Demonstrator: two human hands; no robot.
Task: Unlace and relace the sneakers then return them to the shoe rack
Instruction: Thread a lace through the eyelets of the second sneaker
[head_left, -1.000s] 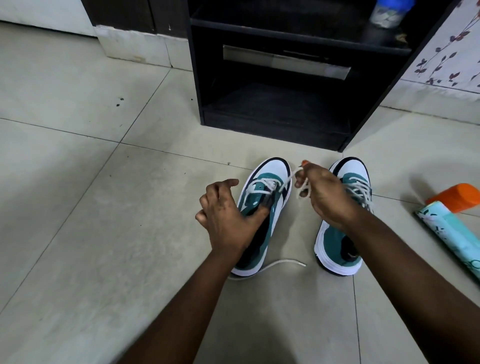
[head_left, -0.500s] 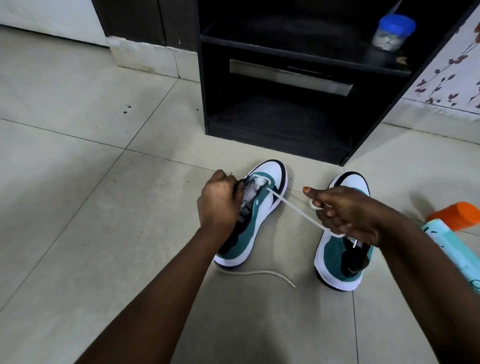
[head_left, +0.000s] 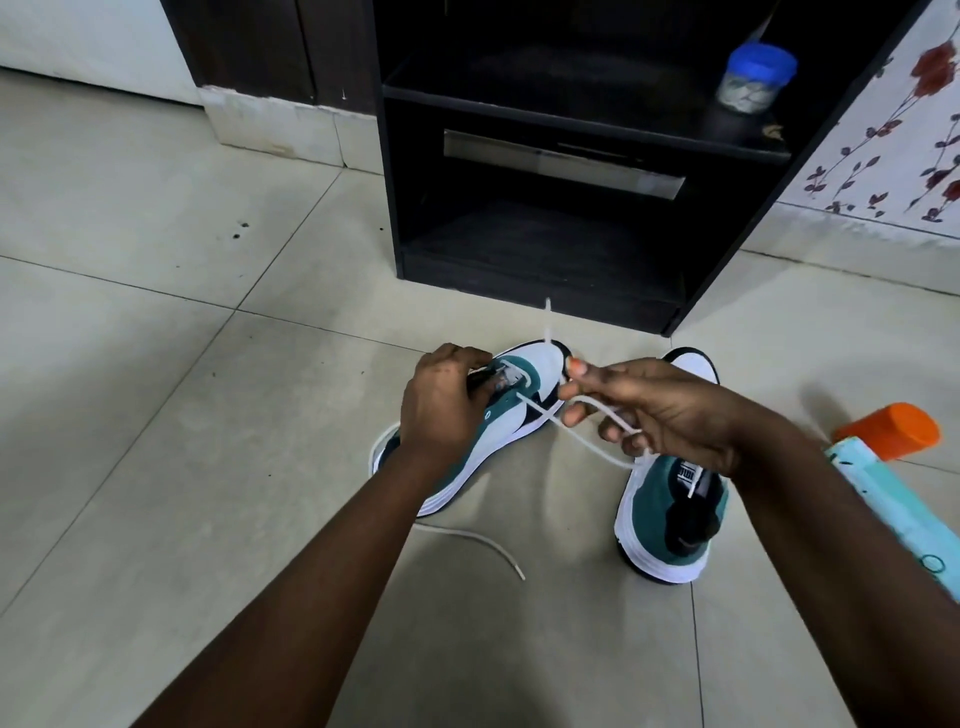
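Hands grip sneaker and lace on tiled floor before rack.

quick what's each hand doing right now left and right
Left hand: grips the left sneaker by its upper near the eyelets.
Right hand: pinches the white lace drawn out of that sneaker.
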